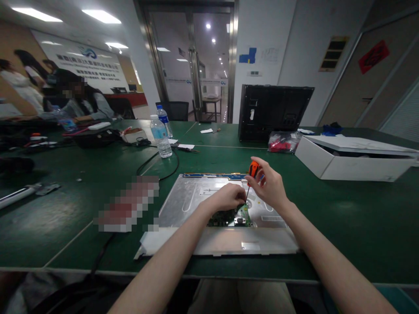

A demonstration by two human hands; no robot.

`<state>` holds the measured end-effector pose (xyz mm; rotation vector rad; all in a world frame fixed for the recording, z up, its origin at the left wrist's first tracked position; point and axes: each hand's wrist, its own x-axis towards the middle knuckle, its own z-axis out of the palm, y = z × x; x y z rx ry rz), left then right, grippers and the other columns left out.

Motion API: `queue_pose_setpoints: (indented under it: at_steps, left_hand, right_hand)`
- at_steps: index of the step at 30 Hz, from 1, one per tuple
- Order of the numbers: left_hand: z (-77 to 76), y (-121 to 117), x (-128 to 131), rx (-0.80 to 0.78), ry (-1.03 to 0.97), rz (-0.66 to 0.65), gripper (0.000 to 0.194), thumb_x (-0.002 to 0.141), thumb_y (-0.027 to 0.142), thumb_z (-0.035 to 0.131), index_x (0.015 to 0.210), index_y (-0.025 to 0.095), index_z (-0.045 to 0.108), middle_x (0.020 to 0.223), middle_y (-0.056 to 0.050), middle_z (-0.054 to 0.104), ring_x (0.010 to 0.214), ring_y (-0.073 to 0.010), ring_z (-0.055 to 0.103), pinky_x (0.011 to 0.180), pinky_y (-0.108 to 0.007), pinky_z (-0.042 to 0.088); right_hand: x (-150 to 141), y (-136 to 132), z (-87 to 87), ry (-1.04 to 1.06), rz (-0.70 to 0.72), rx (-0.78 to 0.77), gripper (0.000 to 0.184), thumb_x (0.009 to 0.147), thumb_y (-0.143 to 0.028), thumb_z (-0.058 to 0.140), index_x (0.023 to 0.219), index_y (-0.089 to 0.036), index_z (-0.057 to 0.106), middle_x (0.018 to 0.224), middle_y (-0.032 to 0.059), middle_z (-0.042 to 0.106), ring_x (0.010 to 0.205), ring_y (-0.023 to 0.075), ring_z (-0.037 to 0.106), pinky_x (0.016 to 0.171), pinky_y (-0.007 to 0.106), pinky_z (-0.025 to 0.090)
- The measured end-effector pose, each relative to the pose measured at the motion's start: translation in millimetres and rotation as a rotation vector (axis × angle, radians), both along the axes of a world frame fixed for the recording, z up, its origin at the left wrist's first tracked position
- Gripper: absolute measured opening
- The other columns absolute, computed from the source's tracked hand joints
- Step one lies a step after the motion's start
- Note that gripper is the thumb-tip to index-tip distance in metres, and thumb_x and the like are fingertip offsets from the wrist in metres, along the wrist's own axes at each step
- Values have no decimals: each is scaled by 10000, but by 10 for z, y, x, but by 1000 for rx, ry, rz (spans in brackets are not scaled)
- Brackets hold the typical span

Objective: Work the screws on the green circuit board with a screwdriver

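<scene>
An orange-and-black screwdriver [253,168] stands nearly upright, its handle gripped from above by the fingers of my right hand [272,183]. Its thin shaft runs down to the top edge of a green circuit board [242,214]. My left hand [229,197] is closed over the board, fingertips pinched together beside the screwdriver's tip; whatever they hold is hidden. The board rests on a silvery metal display panel [176,200] lying flat on the table. A narrow blue circuit strip [209,176] runs along the panel's far edge. My left hand covers part of the board.
Left of the panel lies a blurred-out reddish object [129,205]. Two water bottles [161,138] stand behind it near a black cable [178,163]. A black monitor housing [275,111], a bag with red contents [284,142] and a white box [356,163] are behind right. People sit far left.
</scene>
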<state>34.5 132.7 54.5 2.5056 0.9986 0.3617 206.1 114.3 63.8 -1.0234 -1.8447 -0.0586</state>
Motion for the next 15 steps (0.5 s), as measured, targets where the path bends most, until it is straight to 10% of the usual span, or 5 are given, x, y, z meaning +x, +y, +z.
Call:
queue_pose_setpoints:
  at_steps: [6,15]
  left_hand:
    - [-30,19,6,5,-7,3,168,722,47,594,776,141,722,748,-31,707,700,-160,612,658,-233,425]
    - [-7,4,3,3,-1,2,163,730,54,594,795,136,718,768,-40,712,716,-164,618,666,-237,434]
  right_hand:
    - [-2,-10,20,-13,54,20,537,878,-269,512,1401,-224,395,958,52,643,619,125,577,562,259,493]
    - [-12,10,13,30,26,60,396,860,-302,585,1242,-234,501,823,-3,569,575,106,530,505,240,446]
